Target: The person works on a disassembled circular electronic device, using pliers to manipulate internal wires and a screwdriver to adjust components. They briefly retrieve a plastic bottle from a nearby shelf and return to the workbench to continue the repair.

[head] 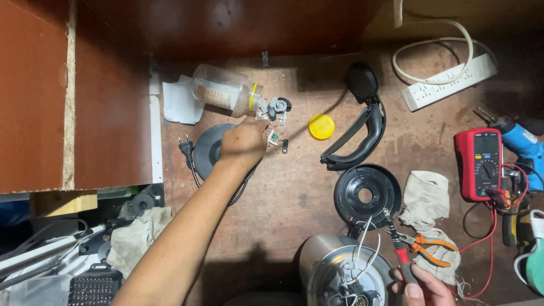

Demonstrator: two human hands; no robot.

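Note:
My left hand point(243, 139) reaches far across the brown table to a small heap of loose parts point(275, 110) spilled from a clear plastic jar point(224, 90) lying on its side; the fingers are curled over the parts and what they pinch is hidden. My right hand point(422, 289) at the bottom edge grips red-handled pliers point(399, 249), their tip over white wires point(362, 249) rising from the upturned steel kettle point(340, 272). The kettle's black bottom cover point(367, 195) lies just beyond it.
A yellow jar lid point(321, 126), black kettle handle with lid point(357, 133), round kettle base with plug point(207, 150), red multimeter point(479, 164), orange pliers point(428, 243) on a rag point(425, 198), blue drill point(521, 141), white power strip point(450, 82). Shelf wall at left point(113, 96).

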